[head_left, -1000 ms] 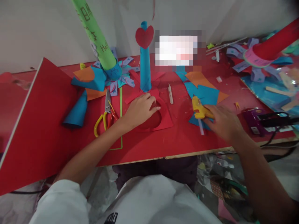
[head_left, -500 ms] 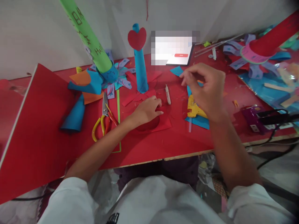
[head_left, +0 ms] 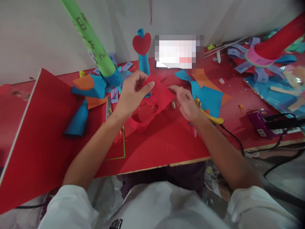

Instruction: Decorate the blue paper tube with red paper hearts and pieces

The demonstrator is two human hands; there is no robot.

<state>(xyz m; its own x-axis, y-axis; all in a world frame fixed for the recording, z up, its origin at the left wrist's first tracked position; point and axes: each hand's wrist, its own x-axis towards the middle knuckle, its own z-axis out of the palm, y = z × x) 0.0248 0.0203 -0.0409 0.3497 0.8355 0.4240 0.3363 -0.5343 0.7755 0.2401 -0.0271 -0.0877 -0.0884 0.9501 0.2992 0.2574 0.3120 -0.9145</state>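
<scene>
A piece of red paper (head_left: 162, 95) with a round opening cut in it is lifted off the red tabletop. My left hand (head_left: 133, 92) grips its upper left part, thumb on top. At the paper's right corner, the fingers of my right hand (head_left: 184, 98) are pinched together. Behind the paper stands a blue paper tube (head_left: 144, 64) bearing a red heart (head_left: 142, 44); its base is mostly hidden. A yellow glue gun (head_left: 212, 119) lies beside my right wrist on blue paper (head_left: 211, 100). Scissors (head_left: 108, 106) lie partly covered by my left forearm.
A green paper tube (head_left: 95, 47) leans at the left, near a large red board (head_left: 30, 136). A bright tablet (head_left: 175, 52) rests against the wall. On the right are a purple power socket (head_left: 259, 122) with cables and a red tube (head_left: 278, 38).
My left hand has raised the red paper from the table. My right hand has come down and left to the paper's corner, uncovering more of the glue gun.
</scene>
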